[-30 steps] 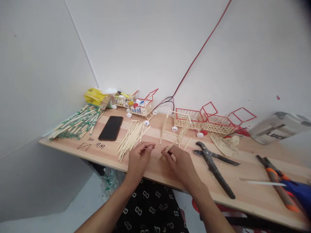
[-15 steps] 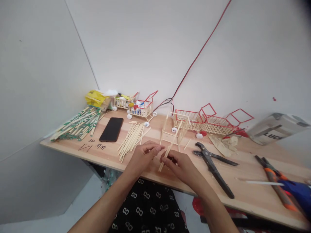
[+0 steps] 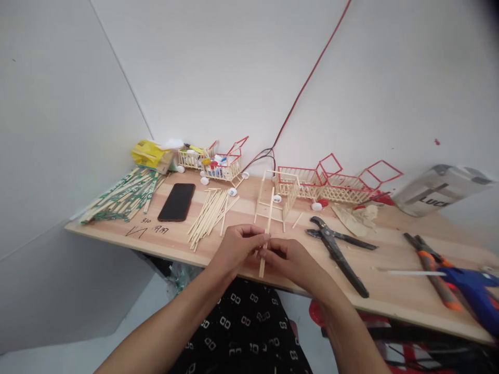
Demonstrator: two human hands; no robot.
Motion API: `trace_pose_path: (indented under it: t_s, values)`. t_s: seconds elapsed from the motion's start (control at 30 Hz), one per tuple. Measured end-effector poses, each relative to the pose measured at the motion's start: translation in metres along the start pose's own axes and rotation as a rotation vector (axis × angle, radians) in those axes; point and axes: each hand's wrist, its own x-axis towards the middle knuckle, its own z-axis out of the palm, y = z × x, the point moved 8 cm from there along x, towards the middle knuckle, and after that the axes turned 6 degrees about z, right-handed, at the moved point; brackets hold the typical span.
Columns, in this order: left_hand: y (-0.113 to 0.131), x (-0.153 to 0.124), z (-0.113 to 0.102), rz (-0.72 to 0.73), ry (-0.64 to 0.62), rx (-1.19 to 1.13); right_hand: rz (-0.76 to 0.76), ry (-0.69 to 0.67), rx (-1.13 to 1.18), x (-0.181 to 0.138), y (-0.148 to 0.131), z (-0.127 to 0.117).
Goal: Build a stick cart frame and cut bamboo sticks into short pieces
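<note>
My left hand (image 3: 236, 248) and my right hand (image 3: 289, 259) meet above the near edge of the wooden table (image 3: 390, 296). Both pinch one thin wooden stick (image 3: 268, 228) that stands nearly upright between the fingertips. Just beyond the stick lies an unpainted stick frame (image 3: 273, 202). To the left of my left hand a loose pile of bare sticks (image 3: 208, 215) is spread on the table.
Black pliers (image 3: 338, 253) lie right of my hands, with orange-handled cutters (image 3: 432, 269) and a blue glue gun (image 3: 473, 285) farther right. A black phone (image 3: 176, 201), wrapped chopsticks (image 3: 122, 195), red-and-wood stick carts (image 3: 331, 184) and a metal case (image 3: 440, 189) sit toward the wall.
My hands came together toward the table's near edge. The stick went from slanted and low in my right hand to nearly upright, pinched by both hands.
</note>
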Motion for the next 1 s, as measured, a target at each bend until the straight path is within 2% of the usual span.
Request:
trace_pose_path:
  t_s: [0.13,0.23,0.37,0.43,0.6,0.83,1.0]
  values:
    - [0.006,0.007,0.006,0.023,-0.033,0.06,0.022,0.021,0.045,-0.002,0.005,-0.005]
    - [0.013,0.01,0.012,0.077,-0.097,0.116,0.0,0.074,-0.015,-0.005,0.003,-0.011]
    - [0.034,0.002,0.014,0.365,-0.153,0.224,-0.11,0.292,-0.195,-0.013,-0.007,-0.02]
    - [0.035,-0.003,0.011,0.453,-0.147,0.278,-0.165,0.336,-0.247,-0.015,-0.007,-0.017]
    - [0.021,-0.005,0.002,0.483,-0.09,0.277,-0.235,0.356,-0.258,-0.012,0.001,-0.007]
    - [0.022,-0.001,0.005,0.532,-0.123,0.365,-0.268,0.384,-0.261,-0.01,0.003,-0.009]
    - [0.024,0.001,0.006,0.543,-0.109,0.362,-0.197,0.35,-0.291,-0.009,0.001,-0.01]
